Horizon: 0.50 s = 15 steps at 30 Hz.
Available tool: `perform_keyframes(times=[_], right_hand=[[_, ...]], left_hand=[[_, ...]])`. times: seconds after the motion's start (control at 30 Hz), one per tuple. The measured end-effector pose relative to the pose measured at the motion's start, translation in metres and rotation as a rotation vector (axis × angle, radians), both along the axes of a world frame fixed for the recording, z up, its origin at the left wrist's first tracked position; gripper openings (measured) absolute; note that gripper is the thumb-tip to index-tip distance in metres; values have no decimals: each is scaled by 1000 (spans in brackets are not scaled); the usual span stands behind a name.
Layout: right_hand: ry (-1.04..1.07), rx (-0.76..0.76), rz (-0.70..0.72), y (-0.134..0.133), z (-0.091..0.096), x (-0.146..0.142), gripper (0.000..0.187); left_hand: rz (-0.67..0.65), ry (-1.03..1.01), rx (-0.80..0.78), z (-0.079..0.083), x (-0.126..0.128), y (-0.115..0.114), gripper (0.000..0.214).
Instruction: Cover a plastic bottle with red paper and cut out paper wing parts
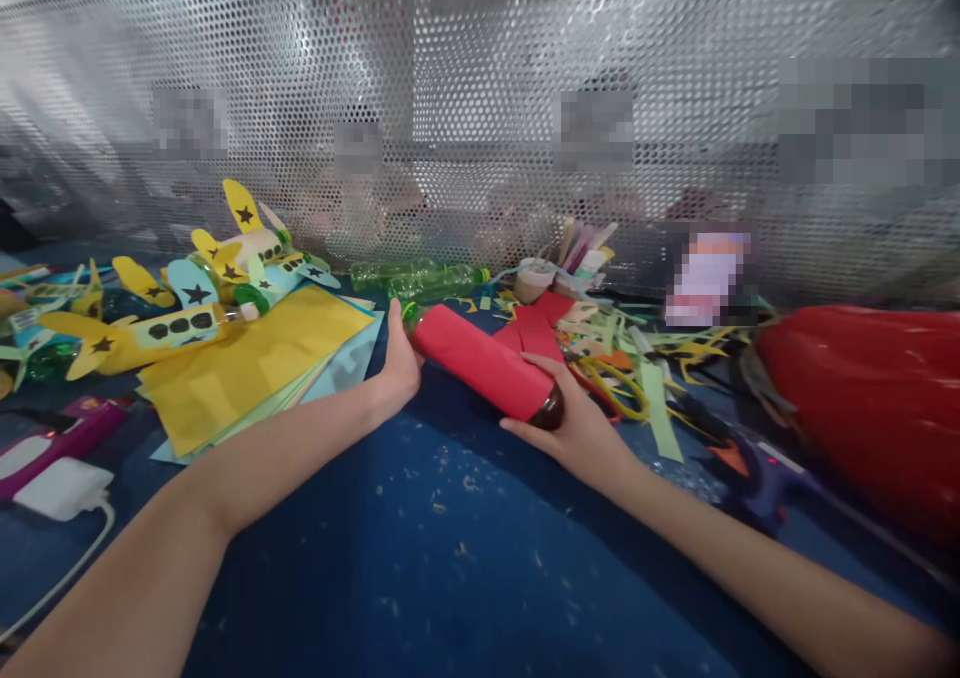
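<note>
A plastic bottle (487, 363) wrapped in red paper is held above the blue tabletop, tilted, with its green cap (409, 312) at the upper left and dark base at the lower right. My right hand (574, 423) is closed round the base end, thumb below and fingers over the far side. Beside the cap, my left hand (403, 358) has its fingers stretched upward, flat against or very near the neck end; some fingers are hidden. Red paper pieces (544, 323) lie just behind the bottle.
Left are stacked coloured paper sheets (262, 348), several paper-winged bottle planes (187, 326) and a purple power strip (67, 438). Green bottles (420, 276) lie at the back by a perforated metal screen (480, 88). Right are yellow-handled scissors (619, 388), paper scraps, a glue gun (765, 468) and a red bag (862, 398).
</note>
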State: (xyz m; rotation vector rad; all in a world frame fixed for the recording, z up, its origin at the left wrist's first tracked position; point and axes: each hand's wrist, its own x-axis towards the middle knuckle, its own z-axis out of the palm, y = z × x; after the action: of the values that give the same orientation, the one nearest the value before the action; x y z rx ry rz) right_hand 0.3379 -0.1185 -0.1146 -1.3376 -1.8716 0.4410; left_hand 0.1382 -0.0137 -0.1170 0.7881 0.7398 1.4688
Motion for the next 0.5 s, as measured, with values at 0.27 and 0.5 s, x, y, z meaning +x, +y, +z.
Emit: perform_keyframes(times=[0.27,0.5], right_hand=[[277,-131,50,2,4,1,69],[460,-245,40,2,2,3,69]], left_hand=[[-24,-81,-53,9,0,-12,50],[-35,1,7,18,-30,-14,22]])
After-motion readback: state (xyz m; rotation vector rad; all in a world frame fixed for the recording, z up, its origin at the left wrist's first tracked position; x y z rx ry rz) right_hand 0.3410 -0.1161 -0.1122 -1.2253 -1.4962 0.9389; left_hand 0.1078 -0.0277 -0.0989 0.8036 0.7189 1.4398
